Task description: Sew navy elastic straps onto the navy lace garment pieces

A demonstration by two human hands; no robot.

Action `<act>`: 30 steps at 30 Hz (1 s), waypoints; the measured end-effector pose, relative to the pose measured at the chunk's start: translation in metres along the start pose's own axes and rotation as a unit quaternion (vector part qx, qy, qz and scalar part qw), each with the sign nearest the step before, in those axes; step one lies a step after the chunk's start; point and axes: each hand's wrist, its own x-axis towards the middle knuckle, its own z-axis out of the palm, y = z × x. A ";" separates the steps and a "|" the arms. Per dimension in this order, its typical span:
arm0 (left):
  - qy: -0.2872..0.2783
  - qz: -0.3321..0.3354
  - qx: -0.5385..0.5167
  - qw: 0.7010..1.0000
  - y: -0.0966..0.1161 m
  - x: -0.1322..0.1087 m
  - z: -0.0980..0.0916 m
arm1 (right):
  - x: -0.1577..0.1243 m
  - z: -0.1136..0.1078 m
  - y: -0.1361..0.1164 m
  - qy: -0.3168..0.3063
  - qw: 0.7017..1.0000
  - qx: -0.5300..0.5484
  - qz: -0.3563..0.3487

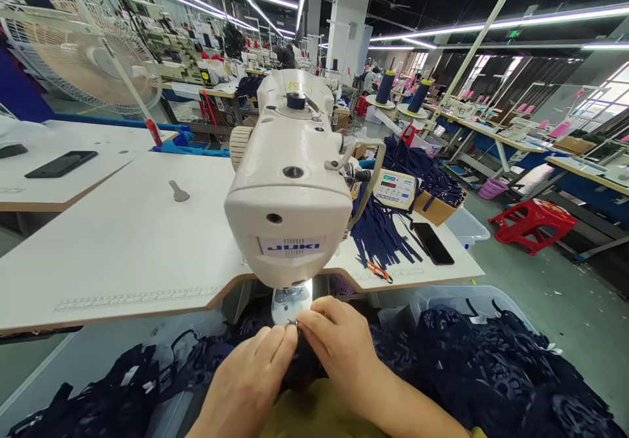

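Both hands meet just in front of the white JUKI sewing machine (289,228), close to its metal work plate (291,302). My left hand (255,369) is closed, thumb and fingers pinching a small navy strap piece (293,323). From the other side my right hand (341,343) pinches the same piece, its fingers closed too. Only a tiny bit of the piece shows between the fingertips, with a slight glint. Dark navy lace garments (201,359) lie beneath and around the hands; whether the piece is joined to them is hidden.
Clear plastic bins with navy garments (491,366) stand at both sides. On the right tabletop lie navy straps (381,228), orange thread snips (378,270), a phone (432,243) and a control panel (394,189). A flat metal piece (179,191) rests on the left tabletop (122,241).
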 end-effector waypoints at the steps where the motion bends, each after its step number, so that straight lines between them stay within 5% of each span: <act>1: -0.007 -0.010 0.003 1.000 0.001 0.000 0.001 | -0.001 0.000 0.001 -0.013 0.999 0.027 0.011; 6: -0.021 -0.037 -0.002 0.999 0.004 0.001 0.001 | -0.004 -0.005 0.005 -0.078 0.982 0.164 0.046; 12: -0.055 -0.062 -0.072 0.994 0.005 0.000 0.000 | -0.003 -0.019 0.012 -0.161 0.972 0.171 0.018; 19: -0.024 -0.091 -0.074 0.993 0.014 -0.001 0.008 | -0.007 -0.006 0.012 -0.032 0.945 0.277 0.174; 22: -0.005 -0.106 -0.097 0.990 0.016 -0.005 0.012 | -0.008 -0.001 0.012 -0.032 0.936 0.288 0.200; 25: -0.003 -0.101 -0.125 0.987 0.015 -0.011 0.014 | -0.007 -0.004 0.014 -0.061 0.944 0.284 0.158; 30: -0.120 -0.110 -0.180 0.970 0.015 -0.016 0.010 | -0.015 -0.007 0.021 -0.111 0.982 0.150 -0.035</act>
